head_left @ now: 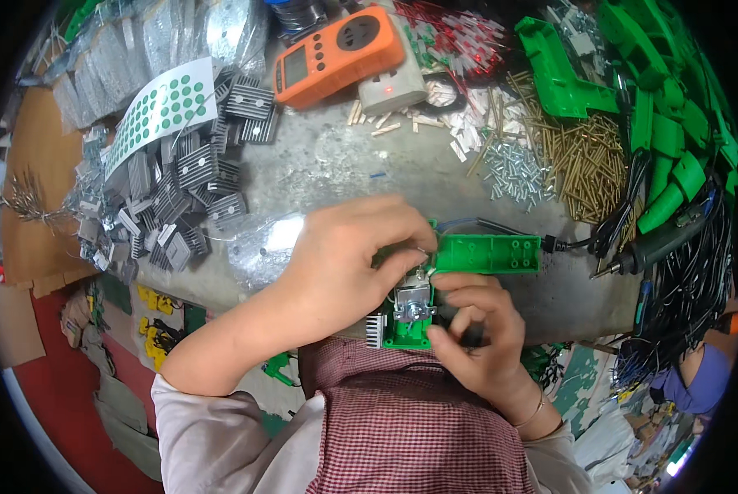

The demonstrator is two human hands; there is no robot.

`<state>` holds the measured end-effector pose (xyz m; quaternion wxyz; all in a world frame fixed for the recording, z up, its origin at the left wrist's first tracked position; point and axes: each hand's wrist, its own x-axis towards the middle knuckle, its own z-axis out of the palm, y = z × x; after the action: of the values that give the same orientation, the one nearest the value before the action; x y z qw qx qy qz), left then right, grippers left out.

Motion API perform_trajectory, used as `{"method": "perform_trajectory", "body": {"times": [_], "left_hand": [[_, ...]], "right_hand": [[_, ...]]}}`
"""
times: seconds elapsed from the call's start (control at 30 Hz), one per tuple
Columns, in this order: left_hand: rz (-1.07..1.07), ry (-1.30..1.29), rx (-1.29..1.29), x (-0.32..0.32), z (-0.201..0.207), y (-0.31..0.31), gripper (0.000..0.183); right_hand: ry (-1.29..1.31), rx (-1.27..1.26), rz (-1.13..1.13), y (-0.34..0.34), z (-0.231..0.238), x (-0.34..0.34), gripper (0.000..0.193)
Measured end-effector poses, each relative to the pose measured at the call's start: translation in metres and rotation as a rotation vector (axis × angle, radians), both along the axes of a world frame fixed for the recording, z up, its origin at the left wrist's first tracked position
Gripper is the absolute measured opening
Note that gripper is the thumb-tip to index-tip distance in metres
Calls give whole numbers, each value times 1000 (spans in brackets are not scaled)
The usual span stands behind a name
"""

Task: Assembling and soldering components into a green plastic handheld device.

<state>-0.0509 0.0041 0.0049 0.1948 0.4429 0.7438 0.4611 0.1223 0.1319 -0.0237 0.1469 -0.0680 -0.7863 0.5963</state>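
A green L-shaped plastic housing lies at the table's near edge, one arm pointing right and the other toward me. In the near arm sits a metal assembly with a silver bracket. A finned grey heat sink shows at its left side. My left hand reaches over the corner of the housing, thumb and forefinger pinched; what lies between them is too small to make out. My right hand has curled fingers, with forefinger and thumb against the right side of the housing's near arm.
Heat sinks pile up at left, under a sheet of green stickers. An orange meter stands at the back. Silver screws, brass-coloured screws, green housings, an electric screwdriver and black cables lie right.
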Motion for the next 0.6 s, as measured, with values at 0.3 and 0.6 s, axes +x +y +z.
{"method": "perform_trajectory", "body": {"times": [0.3, 0.6], "left_hand": [[10, 28, -69, 0, 5, 1, 15], [2, 36, -58, -3, 5, 1, 16]], "right_hand": [[98, 100, -21, -7, -12, -2, 44], [119, 141, -21, -7, -14, -5, 45]]}}
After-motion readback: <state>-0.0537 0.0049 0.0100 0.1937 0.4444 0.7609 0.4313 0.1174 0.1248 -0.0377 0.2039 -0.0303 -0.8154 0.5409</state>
